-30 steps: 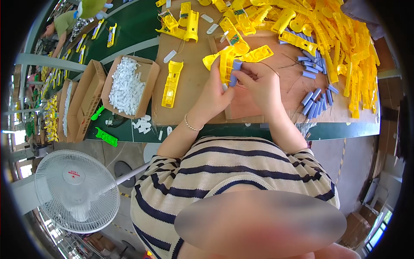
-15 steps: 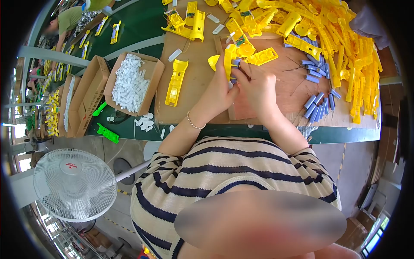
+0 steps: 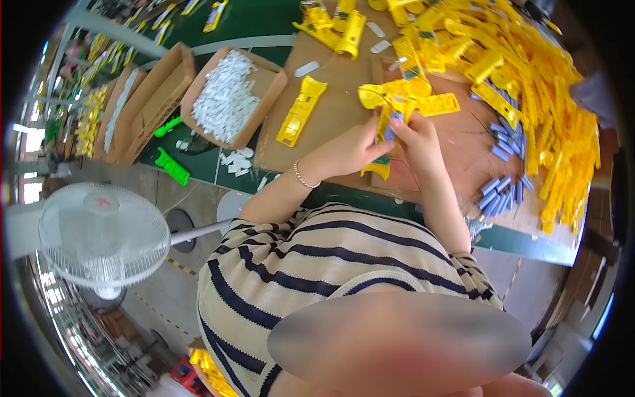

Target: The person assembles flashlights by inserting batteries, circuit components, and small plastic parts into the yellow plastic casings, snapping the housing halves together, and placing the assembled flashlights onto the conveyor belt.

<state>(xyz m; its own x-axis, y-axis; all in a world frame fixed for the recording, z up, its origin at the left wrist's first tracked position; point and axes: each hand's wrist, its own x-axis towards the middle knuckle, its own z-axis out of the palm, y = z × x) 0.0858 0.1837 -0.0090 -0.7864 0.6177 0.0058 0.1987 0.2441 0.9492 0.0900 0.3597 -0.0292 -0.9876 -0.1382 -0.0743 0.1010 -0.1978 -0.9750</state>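
Note:
My left hand (image 3: 366,144) is closed around a yellow plastic shell (image 3: 377,171), holding it lengthwise over the table's front part. A bit of green circuit board shows inside the shell. At its upper part lies a blue cylinder (image 3: 391,127), with my right hand (image 3: 421,140) closed on it and the thumb pressed against it. Fingers hide much of the shell's middle. Just beyond the hands are another yellow shell piece (image 3: 438,104) and a yellow part with a round end (image 3: 372,96). To the left, a long yellow shell (image 3: 302,111) lies alone on the cardboard.
A large heap of yellow shells (image 3: 522,73) fills the right side, with several loose blue cylinders (image 3: 497,196) near it. Left stand a cardboard box (image 3: 271,91) of small white pieces (image 3: 227,92) and another cardboard box (image 3: 155,99). A green shell (image 3: 172,167) and fan (image 3: 104,228) are further left.
The view has shifted, so the table appears lower and tilted. My hands have drawn the yellow shell nearer to my body and turned it, and its green board and blue cylinder now show more.

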